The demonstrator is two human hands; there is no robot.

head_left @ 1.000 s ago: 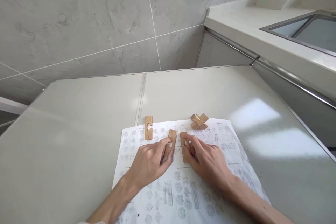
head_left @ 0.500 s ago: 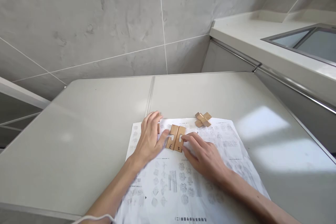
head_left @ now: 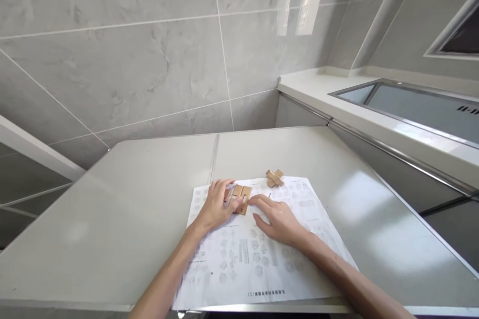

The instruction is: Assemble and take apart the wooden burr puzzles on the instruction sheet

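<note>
Flat wooden puzzle pieces (head_left: 241, 196) lie side by side on a printed instruction sheet (head_left: 258, 254) spread over the grey table (head_left: 123, 209). My left hand (head_left: 216, 204) rests on the sheet with its fingers curled against the left side of the pieces, partly covering one of them. My right hand (head_left: 276, 219) lies flat to their right, fingers stretched out, fingertips just short of the pieces. A small assembled wooden cross (head_left: 274, 178) sits at the sheet's far edge, apart from both hands.
A tiled wall rises behind the table. To the right runs a white counter (head_left: 337, 97) with a steel-rimmed sink (head_left: 422, 107), higher than the table. The sheet's near edge reaches the table's front edge. A seam (head_left: 214, 157) divides the tabletop.
The two pieces under my hands were pushed together side by side. My left hand reached to the third piece at the left and slid it against them. The camera tilted upward.
</note>
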